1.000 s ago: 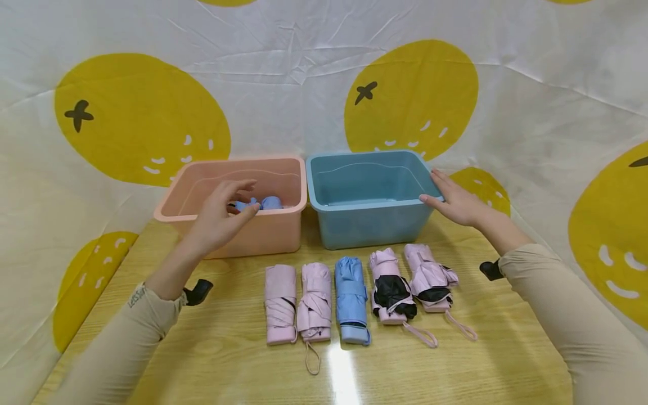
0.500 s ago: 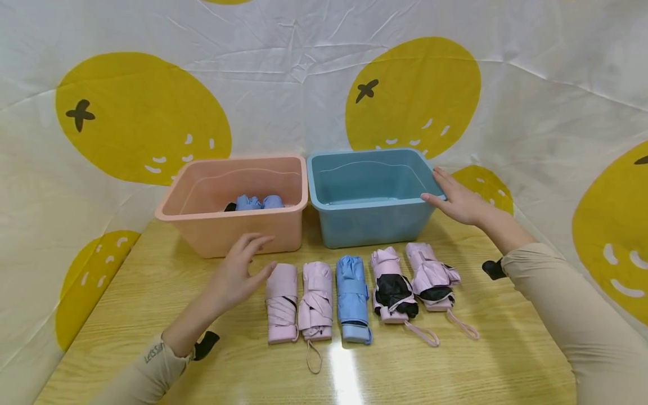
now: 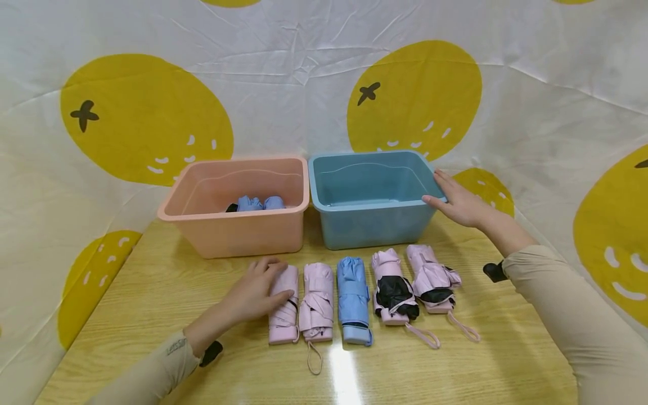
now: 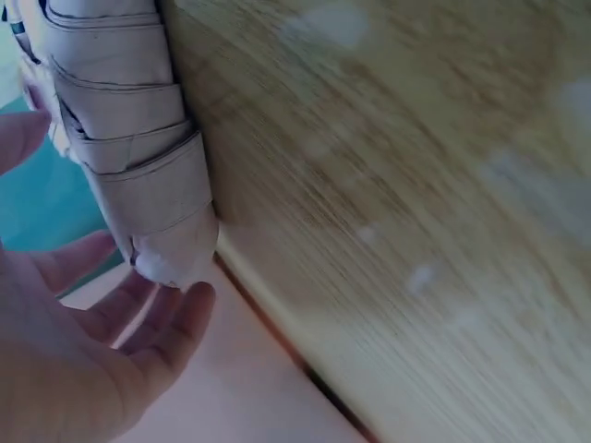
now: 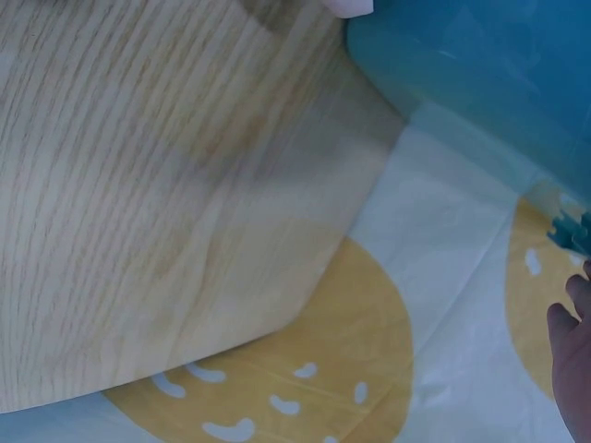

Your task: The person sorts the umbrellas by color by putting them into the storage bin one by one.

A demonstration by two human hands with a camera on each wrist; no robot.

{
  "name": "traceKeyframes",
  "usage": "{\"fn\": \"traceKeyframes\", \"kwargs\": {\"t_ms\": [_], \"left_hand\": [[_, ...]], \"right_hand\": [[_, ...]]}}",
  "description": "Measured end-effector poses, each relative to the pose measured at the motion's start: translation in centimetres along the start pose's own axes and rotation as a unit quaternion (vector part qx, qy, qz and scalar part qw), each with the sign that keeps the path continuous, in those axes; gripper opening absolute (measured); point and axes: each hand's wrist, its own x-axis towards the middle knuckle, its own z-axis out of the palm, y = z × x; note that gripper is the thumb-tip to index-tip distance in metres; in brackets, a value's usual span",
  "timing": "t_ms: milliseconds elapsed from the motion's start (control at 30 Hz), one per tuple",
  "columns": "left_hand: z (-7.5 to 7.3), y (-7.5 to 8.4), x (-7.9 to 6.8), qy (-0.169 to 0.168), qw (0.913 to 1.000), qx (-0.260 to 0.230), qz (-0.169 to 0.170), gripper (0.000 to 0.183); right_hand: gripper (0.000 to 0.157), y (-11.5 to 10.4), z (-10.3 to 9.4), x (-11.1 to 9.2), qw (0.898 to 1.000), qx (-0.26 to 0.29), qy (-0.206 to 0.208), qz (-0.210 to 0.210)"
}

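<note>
My left hand (image 3: pixel 258 289) reaches over the leftmost folded pink umbrella (image 3: pixel 283 332), its fingers by the upper end. In the left wrist view, loosely bent fingers lie close around the end of that umbrella (image 4: pixel 152 185), and the thumb stands apart from it. My right hand (image 3: pixel 460 202) rests on the right front corner of the blue bin (image 3: pixel 372 228), fingers extended along its side rim. Right of the left hand lie another pink umbrella (image 3: pixel 317 298), a blue umbrella (image 3: pixel 352 298) and two loosely folded pink umbrellas (image 3: pixel 387 261) with black lining showing.
A peach bin (image 3: pixel 253 233) stands beside the blue bin at the back, with blue umbrellas (image 3: pixel 274 202) and a black part inside. Both bins stand on the wooden table (image 3: pixel 243 371), before a white cloth (image 3: pixel 283 112) with yellow fruit prints.
My left hand has come out from above the peach bin, moving down and right to the leftmost pink umbrella. My right hand has stayed on the blue bin's corner.
</note>
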Motion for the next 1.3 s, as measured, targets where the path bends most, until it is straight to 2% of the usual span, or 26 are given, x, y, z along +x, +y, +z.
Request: {"fn": "traceKeyframes", "kwargs": {"t_ms": [100,233,533,867,1033,1300], "left_hand": [[0.3,0.0,0.3,-0.026,0.9996,0.007,-0.012,0.074],[0.5,0.0,0.6,-0.058,0.9979,-0.007,-0.028,0.078],[0.6,-0.3,1.4,-0.065,0.9948,-0.074,-0.026,0.084],[0.9,-1.0,1.4,-0.038,0.9843,-0.165,-0.049,0.078],[0.8,-1.0,1.0,-0.006,0.9765,-0.209,-0.051,0.074],[0.4,-1.1,-0.1,0.027,0.9605,-0.270,-0.062,0.072]], "right_hand": [[0.088,0.0,0.0,0.0,1.000,0.001,0.000,0.000],[0.088,-0.2,0.0,0.0,1.000,0.003,-0.002,-0.002],[0.088,0.0,0.0,0.0,1.000,0.008,-0.005,0.001],[0.087,-0.1,0.0,0.0,1.000,0.009,-0.005,0.001],[0.088,0.0,0.0,-0.1,1.000,0.007,-0.002,0.002],[0.088,-0.1,0.0,-0.1,1.000,0.006,-0.001,0.001]]}}
